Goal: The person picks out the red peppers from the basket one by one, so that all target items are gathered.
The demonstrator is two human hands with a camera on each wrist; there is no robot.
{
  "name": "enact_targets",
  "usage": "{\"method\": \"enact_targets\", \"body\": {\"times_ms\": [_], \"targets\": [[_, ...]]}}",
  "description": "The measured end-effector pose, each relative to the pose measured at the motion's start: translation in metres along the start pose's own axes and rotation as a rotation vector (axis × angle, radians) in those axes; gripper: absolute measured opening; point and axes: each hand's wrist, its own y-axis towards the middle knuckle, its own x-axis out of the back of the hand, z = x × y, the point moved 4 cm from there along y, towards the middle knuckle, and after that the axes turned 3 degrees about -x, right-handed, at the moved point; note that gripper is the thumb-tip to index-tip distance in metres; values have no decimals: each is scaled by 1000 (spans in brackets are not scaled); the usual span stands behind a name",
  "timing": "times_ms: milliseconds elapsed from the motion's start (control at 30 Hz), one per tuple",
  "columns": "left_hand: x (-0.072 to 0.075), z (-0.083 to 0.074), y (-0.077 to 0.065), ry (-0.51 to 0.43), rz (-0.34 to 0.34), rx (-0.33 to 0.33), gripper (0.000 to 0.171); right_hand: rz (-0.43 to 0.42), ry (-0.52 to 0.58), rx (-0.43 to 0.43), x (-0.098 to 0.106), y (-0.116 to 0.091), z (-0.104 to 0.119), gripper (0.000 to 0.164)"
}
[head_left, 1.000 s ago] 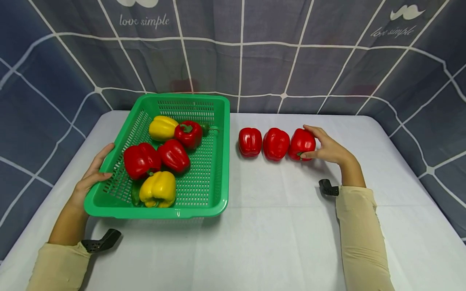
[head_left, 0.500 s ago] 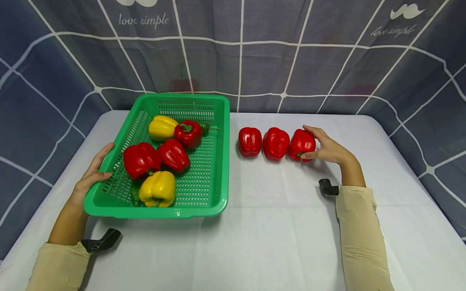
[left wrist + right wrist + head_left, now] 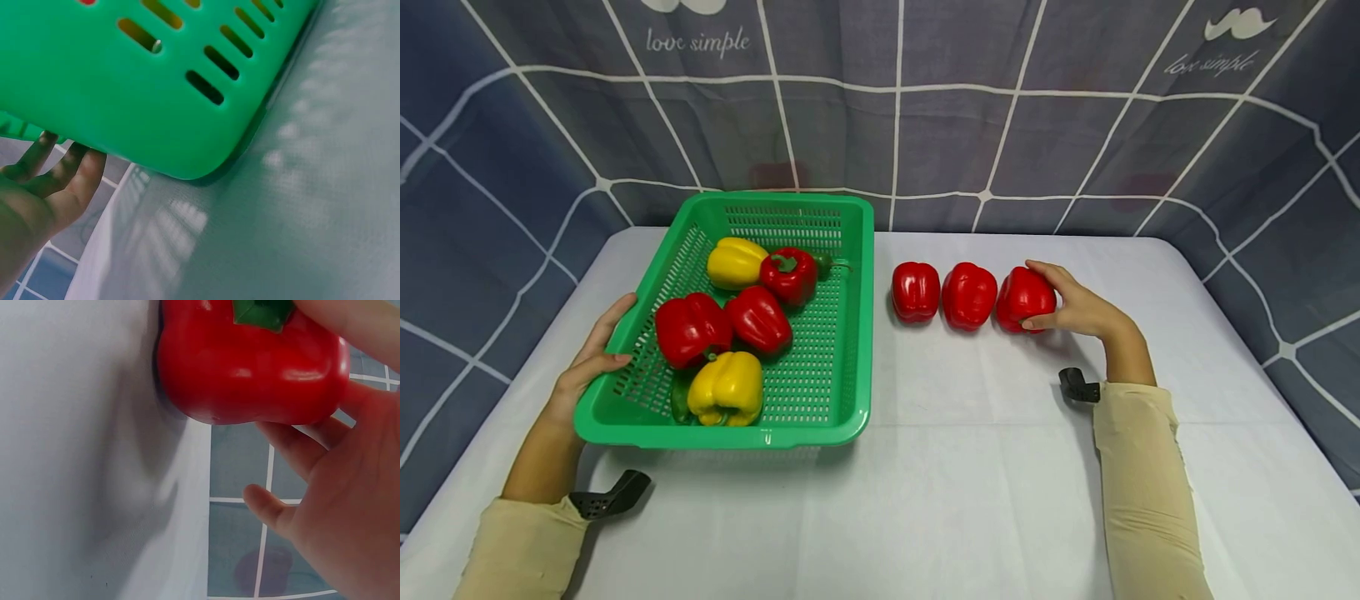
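Note:
My left hand (image 3: pixel 580 367) holds the left side of a green plastic basket (image 3: pixel 715 437), thumb over its rim. In the left wrist view its fingers (image 3: pixel 84 181) reach under the rim from outside. The basket carries red bell peppers (image 3: pixel 692 331), yellow bell peppers (image 3: pixel 726 388) and partly hidden green peppers (image 3: pixel 681 397). To the right, my right hand (image 3: pixel 1086 310) grips the last red bell pepper (image 3: pixel 1024 293) of a row of three, thumb at its near side. The right wrist view shows this pepper's green stem (image 3: pixel 262 312), with one finger (image 3: pixel 269 506) held away from it.
Two more red bell peppers, a left one (image 3: pixel 915 292) and a middle one (image 3: pixel 969 297), stand between the basket and my right hand. A white cloth (image 3: pixel 955 500) covers the table. Grey checked curtains (image 3: pixel 955 142) rise along the back and both sides.
The gripped red bell pepper has shifted slightly right and turned, its stem now hidden in the head view. The gap to the middle pepper is a little wider. Left hand and basket stay put.

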Motion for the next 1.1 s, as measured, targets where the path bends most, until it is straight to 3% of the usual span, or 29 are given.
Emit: {"method": "enact_targets", "body": {"times_ms": [200, 567, 1100], "targets": [[1, 1, 2, 47, -29, 28, 69, 9, -7, -11, 1, -1, 0, 95], [-2, 1, 0, 24, -8, 2, 68, 23, -6, -10, 2, -3, 2, 94], [-3, -2, -1, 65, 0, 12, 68, 18, -12, -38, 3, -1, -2, 97]]}}
